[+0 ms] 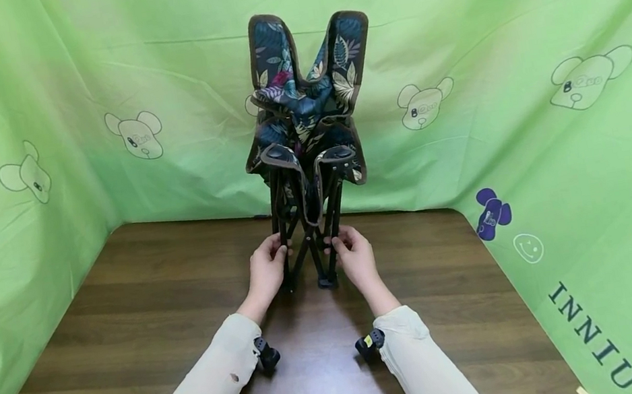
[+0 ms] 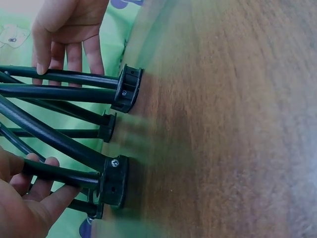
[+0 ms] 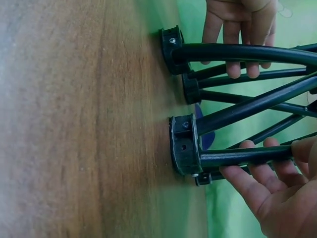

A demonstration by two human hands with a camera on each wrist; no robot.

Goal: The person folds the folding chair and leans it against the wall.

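Currently your left hand [image 1: 267, 269] is wrapped around a lower leg tube of the folding chair [image 1: 309, 150], and your right hand [image 1: 354, 258] grips the matching tube on the other side — fingers [image 3: 247, 171] curled round the rod in the wrist view. Chair stands upright on the wooden table [image 1: 128, 334], frame mostly collapsed, legs close together, black plastic feet [image 2: 116, 181] flat on the wood. Floral fabric seat bunched above — green cloth backdrop [image 1: 541, 20] behind.

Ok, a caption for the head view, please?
Both hands, left hand and right hand, grip the black legs of a folded floral camp chair standing on a wooden table.
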